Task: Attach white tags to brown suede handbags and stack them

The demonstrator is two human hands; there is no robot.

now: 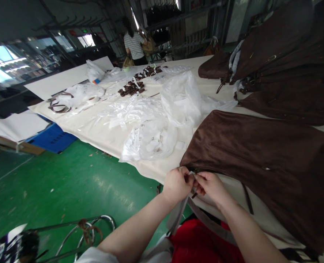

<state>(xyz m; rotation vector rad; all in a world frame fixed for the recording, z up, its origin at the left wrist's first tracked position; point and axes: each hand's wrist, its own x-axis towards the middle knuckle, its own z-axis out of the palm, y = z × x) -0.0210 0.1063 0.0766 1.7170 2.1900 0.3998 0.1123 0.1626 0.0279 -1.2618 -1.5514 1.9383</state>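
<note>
A large dark brown bag (pixel 249 146) lies flat along the near edge of the cloth-covered table (pixel 96 133). At its near left corner my left hand (pixel 178 182) and my right hand (pixel 210 186) meet, fingers pinched together. Between the fingertips shows a small whitish piece (pixel 192 174), held by both hands. Its exact form is too small to tell. A short dark strap end hangs just below the fingers.
Clear plastic bags (pixel 151 140) with white pieces lie left of the brown bag. Brown bundles (pixel 131 88) sit farther back. More brown bags (pixel 293 65) are piled at right. A person (pixel 136 45) stands beyond the table. A metal-framed stool (pixel 82 233) is at lower left.
</note>
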